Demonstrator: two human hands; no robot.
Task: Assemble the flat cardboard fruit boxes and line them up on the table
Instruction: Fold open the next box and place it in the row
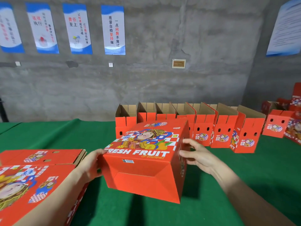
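Fruit box (143,160) is held between your two hands, tipped on its side. To the outside of your left hand (91,165), the stack of flat boxes (32,185) lies under your forearm, waiting its turn. That left hand grips the box's left edge, thumb over the top corner by the printed "FRESH FRUIT". The closed bottom faces you, the picture panel faces up, and the mouth points away, so the axis from base to mouth runs straight out from you. Your right hand (197,154) presses the right side panel with spread, nearly straight fingers. You cannot tell whether the lower edge rests on the green tabletop (228,176). Beyond and to the right of your right hand stands the row of assembled boxes (203,128), mouths up. Its free end is just behind the held box, somewhat nearer your left hand. The box probably needs tipping upright before it goes there.
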